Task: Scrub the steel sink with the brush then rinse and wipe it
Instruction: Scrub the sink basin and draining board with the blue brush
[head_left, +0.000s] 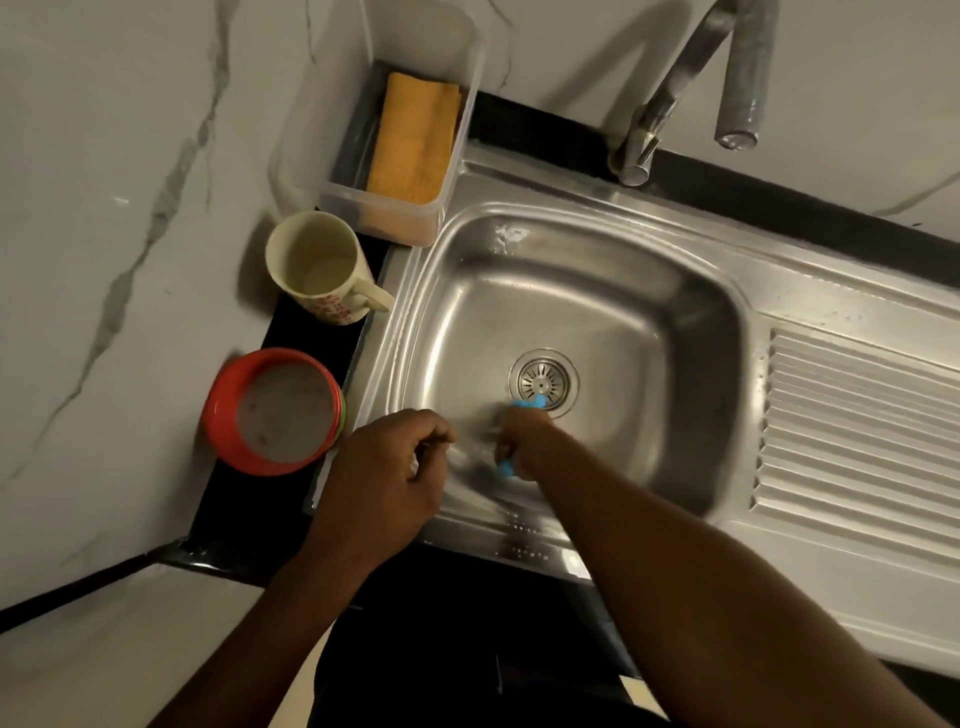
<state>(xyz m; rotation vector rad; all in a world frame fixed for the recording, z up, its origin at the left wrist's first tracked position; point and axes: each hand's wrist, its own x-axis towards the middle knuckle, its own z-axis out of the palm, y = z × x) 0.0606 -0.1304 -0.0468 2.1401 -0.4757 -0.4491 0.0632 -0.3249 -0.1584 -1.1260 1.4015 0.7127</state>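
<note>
The steel sink (582, 249) fills the middle of the view, with a round drain strainer (543, 381) in its bottom. My right hand (519, 441) is down in the basin and grips a blue brush (530, 402), whose head touches the bottom right beside the drain; a bit of blue handle shows below the fist. My left hand (384, 467) hovers over the sink's near-left rim with its fingers curled, and something small and pale shows at them. An orange cloth (413, 137) lies in a clear plastic box (311, 130) behind the sink.
A cream mug (322, 267) and a red bowl (272, 410) stand on the black counter left of the sink. The steel tap (675, 88) rises at the back. A ribbed draining board (857, 431) runs to the right. Marble wall panels close in the left and back.
</note>
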